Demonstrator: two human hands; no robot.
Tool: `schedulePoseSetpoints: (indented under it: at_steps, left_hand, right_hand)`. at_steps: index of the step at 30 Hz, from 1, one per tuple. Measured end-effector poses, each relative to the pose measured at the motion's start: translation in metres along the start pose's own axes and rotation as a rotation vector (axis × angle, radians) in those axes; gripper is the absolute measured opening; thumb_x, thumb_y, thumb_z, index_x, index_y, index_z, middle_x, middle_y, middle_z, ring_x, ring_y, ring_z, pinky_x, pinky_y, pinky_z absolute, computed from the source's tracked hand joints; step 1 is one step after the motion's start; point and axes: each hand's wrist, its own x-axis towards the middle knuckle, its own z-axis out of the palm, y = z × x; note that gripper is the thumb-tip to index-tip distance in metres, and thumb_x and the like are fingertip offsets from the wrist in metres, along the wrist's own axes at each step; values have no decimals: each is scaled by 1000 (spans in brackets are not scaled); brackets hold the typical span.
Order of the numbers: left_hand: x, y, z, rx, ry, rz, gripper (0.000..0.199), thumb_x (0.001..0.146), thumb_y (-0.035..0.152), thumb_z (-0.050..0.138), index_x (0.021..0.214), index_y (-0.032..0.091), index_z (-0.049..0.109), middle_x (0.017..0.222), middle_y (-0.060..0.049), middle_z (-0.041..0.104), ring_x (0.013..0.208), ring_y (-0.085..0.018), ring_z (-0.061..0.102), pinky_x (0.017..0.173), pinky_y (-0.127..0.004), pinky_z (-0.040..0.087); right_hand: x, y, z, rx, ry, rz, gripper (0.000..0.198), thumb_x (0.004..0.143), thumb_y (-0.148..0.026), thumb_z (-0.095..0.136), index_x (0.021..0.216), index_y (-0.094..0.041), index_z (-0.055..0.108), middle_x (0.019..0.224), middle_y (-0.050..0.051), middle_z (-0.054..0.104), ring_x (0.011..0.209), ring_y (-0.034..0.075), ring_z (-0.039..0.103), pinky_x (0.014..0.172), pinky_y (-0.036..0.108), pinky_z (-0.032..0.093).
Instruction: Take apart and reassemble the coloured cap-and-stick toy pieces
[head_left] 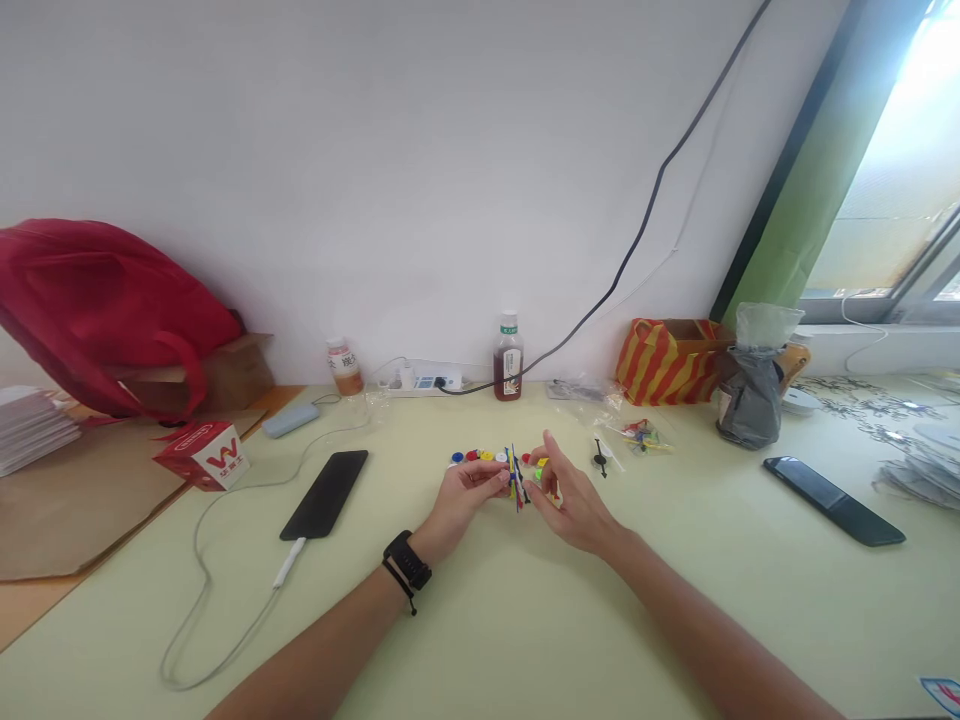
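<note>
My left hand pinches a thin multicoloured flat piece, which stands nearly edge-on to me, so its face is mostly hidden. Close by on its right side is my right hand, thumb and fingers apart and the index finger raised. Whether its fingertips touch the piece I cannot make out. Behind the hands lies a row of small round coloured pieces, among them a blue one and a yellow one; the hands partly cover the row. Right of them lies a black double-pointed arrow with a round hub.
A bag of small coloured parts lies right of the arrow. A bottle of dark liquid stands by the wall near a power strip. A plugged-in phone lies left, another dark device right. A red box sits left.
</note>
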Motion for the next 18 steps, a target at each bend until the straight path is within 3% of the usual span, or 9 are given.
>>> schedulePoseSetpoints:
  at_steps: [1, 3, 5, 6, 9, 12, 15, 18]
  left_hand:
    - [0, 0, -1, 0, -5, -1, 37, 72, 36, 89, 100, 14, 81, 96, -10, 79, 83, -19, 73, 86, -34, 59]
    - [1, -1, -1, 6, -2, -2, 36, 72, 36, 90, 99, 14, 81, 95, -9, 79, 83, -19, 73, 85, -34, 59]
    - [1, -2, -1, 14, 11, -1, 35, 71, 36, 90, 97, 15, 82, 93, -9, 79, 81, -18, 72, 85, -33, 59]
    - [1, -2, -1, 16, 14, 1, 35, 71, 36, 91, 97, 15, 82, 93, -8, 79, 81, -18, 72, 84, -33, 60]
    - [1, -3, -1, 25, 5, 8, 35, 71, 36, 90, 98, 15, 82, 92, -9, 79, 82, -19, 73, 84, -33, 60]
    - [0, -3, -1, 37, -12, 16, 35, 72, 37, 89, 99, 16, 82, 96, -10, 80, 87, -22, 74, 84, -35, 60]
    - [-1, -2, 0, 38, -45, 24, 35, 73, 37, 89, 100, 16, 81, 105, -11, 80, 93, -24, 74, 87, -37, 60]
    - [-2, 0, 0, 35, -59, 23, 34, 74, 37, 88, 100, 16, 81, 106, -11, 79, 93, -24, 74, 88, -36, 59]
  right_hand:
    - [0, 0, 1, -6, -9, 4, 39, 101, -41, 48, 138, -29, 53, 119, 8, 61, 71, 17, 55, 73, 35, 50]
    - [1, 1, 0, 1, -16, 42, 31, 103, -45, 43, 101, -25, 67, 106, 7, 62, 71, 17, 55, 73, 35, 48]
    - [5, 2, -1, 28, 15, 99, 48, 105, -48, 37, 68, -23, 56, 82, 5, 56, 67, 17, 52, 69, 33, 46]
    - [7, 2, -2, 45, 39, 124, 52, 105, -50, 36, 62, -23, 49, 74, 3, 51, 65, 17, 50, 66, 33, 44]
    - [11, -1, -5, 141, 19, 176, 44, 102, -52, 45, 70, -23, 50, 70, 1, 51, 64, 17, 50, 61, 31, 42]
    - [13, -5, -4, 273, -83, 236, 28, 97, -51, 56, 93, -24, 59, 85, 2, 64, 70, 17, 59, 59, 29, 45]
    - [12, -7, 0, 334, -150, 261, 26, 94, -48, 61, 107, -25, 62, 101, 5, 69, 79, 19, 67, 63, 30, 49]
    - [10, -5, 1, 340, -168, 250, 27, 95, -44, 61, 114, -26, 63, 104, 5, 70, 81, 19, 68, 64, 30, 51]
